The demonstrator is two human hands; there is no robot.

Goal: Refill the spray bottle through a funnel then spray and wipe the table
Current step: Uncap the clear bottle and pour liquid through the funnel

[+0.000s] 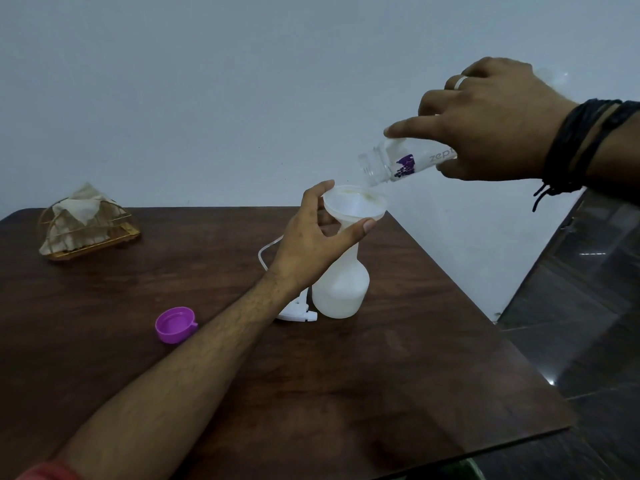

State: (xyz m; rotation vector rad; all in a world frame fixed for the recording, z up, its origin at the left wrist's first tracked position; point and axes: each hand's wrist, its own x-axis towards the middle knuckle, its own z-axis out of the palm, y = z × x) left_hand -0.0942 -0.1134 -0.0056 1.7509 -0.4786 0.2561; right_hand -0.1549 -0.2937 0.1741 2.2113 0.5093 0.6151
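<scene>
Left hand (313, 242) pinching funnel (354, 205) atop spray bottle (341, 289), mid-table; right hand (491, 123) gripping tilted clear bottle (398, 164) just above. Best poured slowly, mouth centred over funnel, avoiding overflow.

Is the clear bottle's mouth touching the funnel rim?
Apart. The head view shows wall between the clear bottle mouth and the funnel rim.

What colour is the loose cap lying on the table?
Purple: the cap lies open side up on the dark wooden table, seen in the head view.
</scene>
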